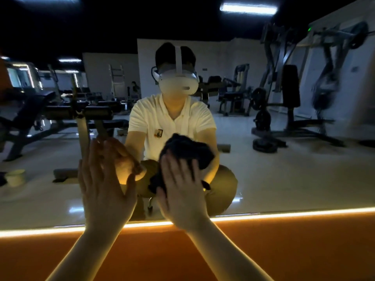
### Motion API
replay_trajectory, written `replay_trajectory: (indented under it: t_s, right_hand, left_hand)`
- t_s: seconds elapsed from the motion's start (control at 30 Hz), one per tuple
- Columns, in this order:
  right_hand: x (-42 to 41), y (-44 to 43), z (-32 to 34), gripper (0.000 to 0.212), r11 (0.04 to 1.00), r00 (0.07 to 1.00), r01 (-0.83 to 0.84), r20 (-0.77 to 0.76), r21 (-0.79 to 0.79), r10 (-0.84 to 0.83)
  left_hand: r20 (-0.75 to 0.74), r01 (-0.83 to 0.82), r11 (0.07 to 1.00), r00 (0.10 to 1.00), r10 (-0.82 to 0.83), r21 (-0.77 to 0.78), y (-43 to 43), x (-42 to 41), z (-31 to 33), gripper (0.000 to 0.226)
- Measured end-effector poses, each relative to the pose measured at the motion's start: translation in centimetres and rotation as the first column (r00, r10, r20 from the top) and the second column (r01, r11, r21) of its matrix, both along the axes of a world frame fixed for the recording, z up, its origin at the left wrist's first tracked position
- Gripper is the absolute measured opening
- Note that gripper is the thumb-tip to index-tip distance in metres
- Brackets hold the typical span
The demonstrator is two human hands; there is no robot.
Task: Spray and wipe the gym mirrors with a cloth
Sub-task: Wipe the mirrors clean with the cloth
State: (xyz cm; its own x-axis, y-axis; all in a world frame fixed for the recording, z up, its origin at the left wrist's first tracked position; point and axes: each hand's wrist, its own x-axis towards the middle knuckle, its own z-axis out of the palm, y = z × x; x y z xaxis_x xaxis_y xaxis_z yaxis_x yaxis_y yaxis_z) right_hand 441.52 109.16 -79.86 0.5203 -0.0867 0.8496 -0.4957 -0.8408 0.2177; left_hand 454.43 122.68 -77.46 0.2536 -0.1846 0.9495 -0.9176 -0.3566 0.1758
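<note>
Right hand [180,189], fingers straight, presses cloth [186,149] (partly hidden behind it) on mirror [284,179]; left hand [105,183] lies flat, open. Lit strip [284,214] edges mirror below; glass extends wide rightward.

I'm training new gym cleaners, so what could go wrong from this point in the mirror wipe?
The bare left hand lies flat against the mirror, so it may leave fresh prints. The dark cloth under the right hand is bunched up, so it may smear only a small patch. The room is dim, so streaks could go unnoticed.
</note>
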Motion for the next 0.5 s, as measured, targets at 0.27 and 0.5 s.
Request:
replay_trajectory:
  t_s: [0.27,0.5]
  right_hand:
    - [-4.8,-3.7,0.2,0.056,0.975,0.984,-0.039,-0.178,-0.218,-0.001]
    - [-15.5,-11.0,0.7,0.058,0.974,0.946,0.151,0.261,0.167,-0.191]
  left_hand:
    - [0.076,0.073,0.996,0.994,-0.076,0.045,-2.0,-1.7,-0.9,0.079]
    - [0.104,0.113,0.992,0.987,-0.119,0.062,-4.4,-3.4,-1.6,0.081]
